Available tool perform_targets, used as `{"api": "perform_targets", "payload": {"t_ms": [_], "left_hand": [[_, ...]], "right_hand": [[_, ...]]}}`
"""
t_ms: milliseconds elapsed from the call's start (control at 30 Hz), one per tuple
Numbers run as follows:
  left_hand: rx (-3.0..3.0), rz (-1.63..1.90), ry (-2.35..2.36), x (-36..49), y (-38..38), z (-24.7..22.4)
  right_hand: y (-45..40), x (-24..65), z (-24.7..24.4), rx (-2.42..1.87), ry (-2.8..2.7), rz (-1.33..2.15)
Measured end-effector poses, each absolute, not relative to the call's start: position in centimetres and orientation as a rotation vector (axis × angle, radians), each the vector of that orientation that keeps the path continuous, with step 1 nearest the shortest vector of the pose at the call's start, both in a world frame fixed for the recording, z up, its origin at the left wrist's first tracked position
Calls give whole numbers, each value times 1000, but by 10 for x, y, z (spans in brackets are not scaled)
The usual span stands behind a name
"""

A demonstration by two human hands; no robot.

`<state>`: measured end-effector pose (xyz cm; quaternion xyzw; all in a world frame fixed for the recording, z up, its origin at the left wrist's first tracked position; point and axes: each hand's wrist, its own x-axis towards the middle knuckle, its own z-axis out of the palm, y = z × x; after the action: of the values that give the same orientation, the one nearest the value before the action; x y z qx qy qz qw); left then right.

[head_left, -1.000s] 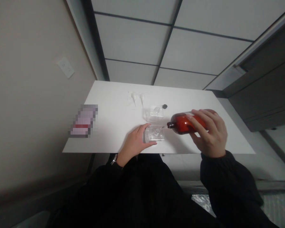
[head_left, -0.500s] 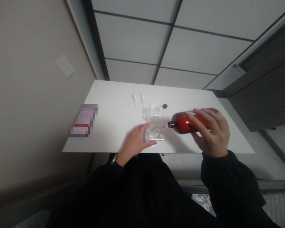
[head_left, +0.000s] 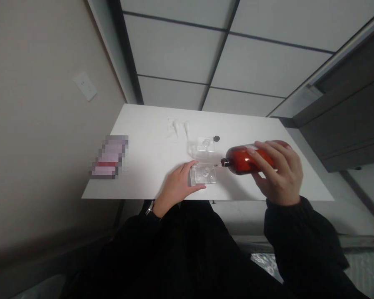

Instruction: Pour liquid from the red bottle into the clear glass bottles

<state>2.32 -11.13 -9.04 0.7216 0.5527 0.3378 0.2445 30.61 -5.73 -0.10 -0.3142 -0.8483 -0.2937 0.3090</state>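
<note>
My right hand (head_left: 280, 174) is wrapped round a red-brown bottle (head_left: 241, 160), tilted on its side with its black neck pointing left. Thin clear liquid seems to run from the mouth toward a clear square container (head_left: 205, 173) at the table's near edge. The thumb and fingers of my left hand (head_left: 179, 182) hold that container from its left side. Just behind it stands a second clear container (head_left: 202, 147), touched by neither hand. A small dark cap (head_left: 216, 138) lies beside this one, on its right.
Two small whitish objects, one of them a slim white piece (head_left: 186, 128), lie toward the back of the white table (head_left: 149, 158). A pixelated pinkish object (head_left: 109, 158) rests at the table's left edge. A wall with a socket (head_left: 85, 87) rises at the left.
</note>
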Motion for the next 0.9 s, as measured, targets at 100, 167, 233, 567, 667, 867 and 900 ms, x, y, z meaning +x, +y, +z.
{"api": "perform_targets", "payload": {"t_ms": [100, 167, 233, 567, 667, 867, 900], "left_hand": [[1967, 923, 1513, 23, -111, -90], [1965, 923, 1519, 23, -111, -90], [1967, 922, 1518, 23, -111, -90], [1983, 942, 1503, 25, -112, -89], [1990, 939, 1508, 25, -112, -90], [1959, 916, 1541, 24, -110, -90], [1951, 919, 1550, 24, -109, -90]], "right_hand": [[-58, 305, -1, -843, -2236, -764], [-58, 305, -1, -848, -2234, -766], [-58, 305, -2, -845, -2237, -771], [-58, 303, -4, -863, -2274, -713], [-59, 301, -4, -841, -2297, -709], [-60, 296, -3, -862, -2280, -617], [-60, 295, -2, -871, -2269, -595]]}}
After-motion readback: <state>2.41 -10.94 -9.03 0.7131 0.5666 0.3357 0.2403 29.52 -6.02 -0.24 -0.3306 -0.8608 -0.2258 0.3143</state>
